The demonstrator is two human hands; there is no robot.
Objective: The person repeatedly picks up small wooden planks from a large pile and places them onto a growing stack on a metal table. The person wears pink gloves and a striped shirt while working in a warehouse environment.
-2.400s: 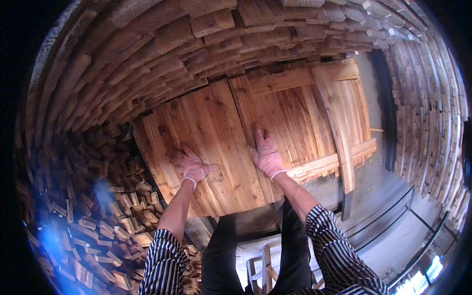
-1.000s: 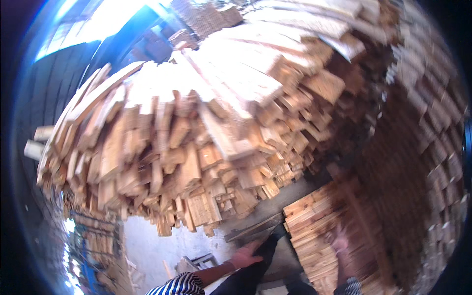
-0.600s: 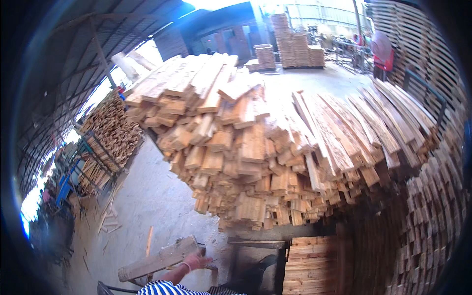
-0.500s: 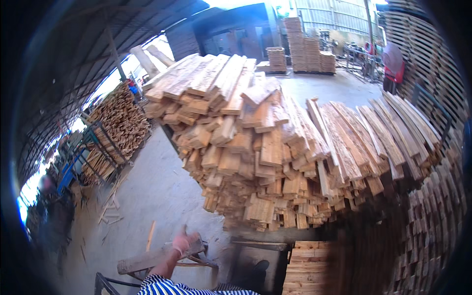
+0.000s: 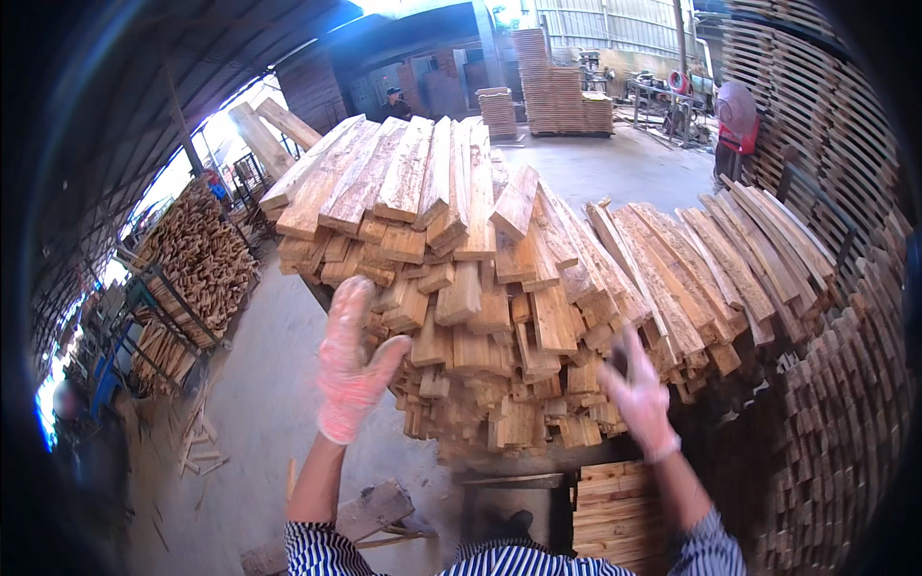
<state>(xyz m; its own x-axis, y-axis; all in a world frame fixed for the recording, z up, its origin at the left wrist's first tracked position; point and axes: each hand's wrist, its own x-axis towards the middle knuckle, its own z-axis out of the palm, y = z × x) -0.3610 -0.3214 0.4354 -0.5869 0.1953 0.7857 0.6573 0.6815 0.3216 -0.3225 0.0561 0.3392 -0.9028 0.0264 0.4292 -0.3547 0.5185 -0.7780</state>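
My left hand (image 5: 350,370), in a thin pinkish glove, is raised at the left side of a large pile of rough wooden boards (image 5: 480,336). Its thumb stands apart from the other fingers, and nothing is in it. On the right, my gloved right hand (image 5: 639,394) reaches toward the lower front of the pile, also with fingers apart and nothing held. The boards lie stacked with their cut ends facing me; longer ones (image 5: 389,178) rest across the top. Whether either hand touches a board is hard to tell.
Below my right arm lies a flat layer of planks (image 5: 615,518). A low wooden bench (image 5: 375,514) stands at lower left. Stacked slats (image 5: 845,422) rise at right, and a rack of wood scraps (image 5: 192,269) is at left. A person in red (image 5: 738,134) is at far right.
My left hand has risen from beside the bench to the pile. My right hand has come into view at the pile's front. The view has shifted slightly.
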